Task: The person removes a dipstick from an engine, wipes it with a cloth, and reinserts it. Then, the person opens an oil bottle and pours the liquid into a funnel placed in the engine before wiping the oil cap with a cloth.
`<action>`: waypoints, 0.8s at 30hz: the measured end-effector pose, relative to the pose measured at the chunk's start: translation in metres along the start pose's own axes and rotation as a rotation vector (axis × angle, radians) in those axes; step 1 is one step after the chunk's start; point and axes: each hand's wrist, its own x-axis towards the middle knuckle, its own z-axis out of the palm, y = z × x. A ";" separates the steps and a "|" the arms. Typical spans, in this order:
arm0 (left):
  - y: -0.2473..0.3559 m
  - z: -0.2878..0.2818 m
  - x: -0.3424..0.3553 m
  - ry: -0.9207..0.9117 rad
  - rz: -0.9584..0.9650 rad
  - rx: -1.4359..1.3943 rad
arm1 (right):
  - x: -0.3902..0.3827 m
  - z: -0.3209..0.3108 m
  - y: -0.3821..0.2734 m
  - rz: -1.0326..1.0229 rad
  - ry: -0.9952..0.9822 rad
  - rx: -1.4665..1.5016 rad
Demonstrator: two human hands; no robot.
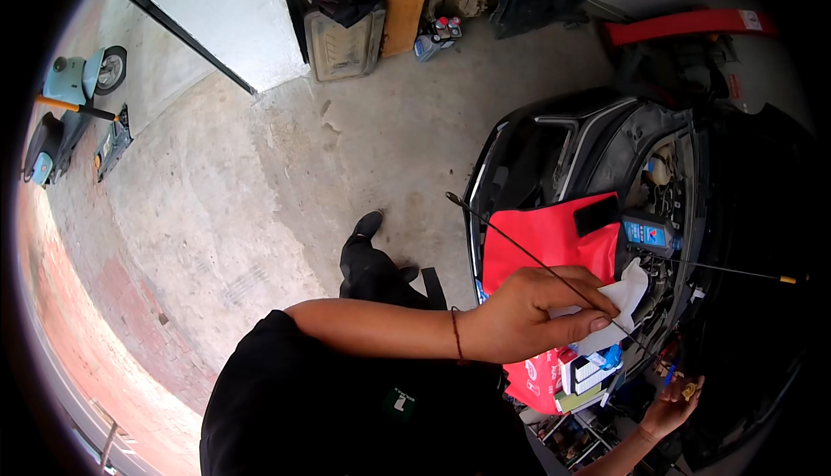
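My left hand is closed around a crumpled white paper towel, above the front of a car with its engine bay open. A long thin dipstick slants through that hand, its dark tip sticking out to the upper left. At the lower right, my right hand grips the yellow end of the dipstick. A red fender cover lies over the car's edge beneath my left hand, with a dark phone-like slab on it. Beside it, a grey-blue oil bottle rests on the engine bay.
A thin rod with a yellow grip reaches toward the dark raised hood. Boxes and a pleated filter lie on the cover's near end. Several bottles stand on the floor by a wooden board. A light-blue scooter is far left.
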 end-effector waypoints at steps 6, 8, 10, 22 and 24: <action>-0.001 -0.002 -0.004 0.101 -0.113 0.022 | -0.016 0.012 0.013 0.008 0.218 -0.038; -0.004 -0.001 -0.007 0.124 -0.116 0.043 | -0.019 0.022 0.016 0.034 0.244 -0.063; -0.003 0.001 -0.007 0.126 -0.126 0.027 | -0.021 0.021 0.015 0.063 0.223 -0.072; -0.004 0.008 -0.015 0.041 -0.113 0.015 | -0.032 0.000 0.016 0.108 0.147 0.015; -0.004 0.009 -0.016 0.024 -0.111 0.012 | -0.035 0.003 0.016 0.080 0.116 0.012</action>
